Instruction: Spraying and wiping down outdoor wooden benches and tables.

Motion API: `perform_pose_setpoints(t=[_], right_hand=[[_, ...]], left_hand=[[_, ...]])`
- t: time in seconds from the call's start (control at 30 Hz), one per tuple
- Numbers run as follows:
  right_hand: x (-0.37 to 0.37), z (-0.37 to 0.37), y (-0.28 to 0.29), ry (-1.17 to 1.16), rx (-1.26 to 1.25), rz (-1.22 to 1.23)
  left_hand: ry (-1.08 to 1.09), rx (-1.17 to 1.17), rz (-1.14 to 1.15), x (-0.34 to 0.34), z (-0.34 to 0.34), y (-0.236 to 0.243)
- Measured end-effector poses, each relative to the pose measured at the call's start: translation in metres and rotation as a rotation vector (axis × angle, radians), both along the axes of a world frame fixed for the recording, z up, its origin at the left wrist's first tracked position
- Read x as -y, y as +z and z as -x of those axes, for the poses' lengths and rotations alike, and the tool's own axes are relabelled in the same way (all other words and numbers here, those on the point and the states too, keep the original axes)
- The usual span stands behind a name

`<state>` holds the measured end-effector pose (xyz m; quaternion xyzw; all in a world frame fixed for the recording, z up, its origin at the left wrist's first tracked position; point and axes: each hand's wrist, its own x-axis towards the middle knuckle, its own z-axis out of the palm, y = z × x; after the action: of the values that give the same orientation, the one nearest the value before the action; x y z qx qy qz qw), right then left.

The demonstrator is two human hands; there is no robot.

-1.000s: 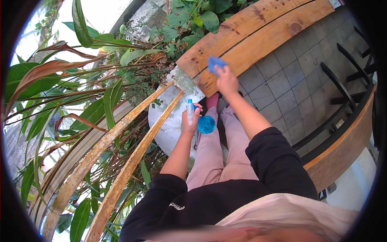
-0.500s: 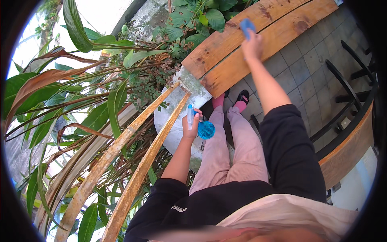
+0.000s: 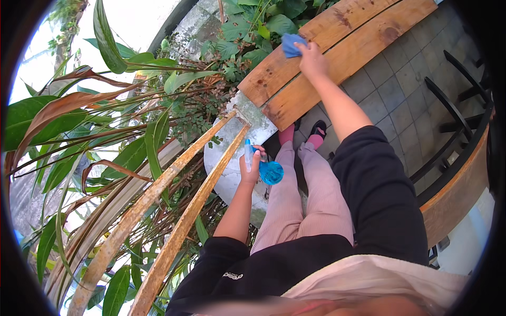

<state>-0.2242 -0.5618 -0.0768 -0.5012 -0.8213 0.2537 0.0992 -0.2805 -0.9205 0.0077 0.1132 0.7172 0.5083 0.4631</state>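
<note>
My right hand reaches far forward and presses a blue cloth onto the wooden plank bench top, near its left edge by the plants. My left hand hangs lower, close to my legs, and grips a blue spray bottle with a pale trigger head. The bottle sits just beside a pale concrete post. My legs in pink trousers and pink socks stand below the bench end.
Two rusty yellow rails slant across the left. Dense green and brown foliage fills the left and top. A grey tiled floor, black chair frames and a curved wooden edge lie to the right.
My right hand with the cloth has slid along the planks, first away from me, then back toward the plant-side edge. The left hand with the bottle has stayed put.
</note>
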Motion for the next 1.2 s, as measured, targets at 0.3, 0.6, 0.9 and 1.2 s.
perform_pose_setpoints(t=[0.3, 0.6, 0.9, 1.2], right_hand=[[0.087, -0.083, 0.01, 0.007, 0.178, 0.371], [0.219, -0.339, 0.113, -0.247, 0.399, 0.75], [0.16, -0.516, 0.241, -0.805, -0.291, 0.074], [0.254, -0.51, 0.304, -1.04, 0.27, 0.269]], left_hand=[[-0.243, -0.198, 0.052, -0.027, -0.026, 0.043], [-0.556, -0.465, -0.059, -0.076, -0.04, 0.162], [-0.625, -0.76, -0.031, -0.139, -0.027, 0.217], [-0.691, -0.649, -0.285, -0.256, -0.069, 0.192]])
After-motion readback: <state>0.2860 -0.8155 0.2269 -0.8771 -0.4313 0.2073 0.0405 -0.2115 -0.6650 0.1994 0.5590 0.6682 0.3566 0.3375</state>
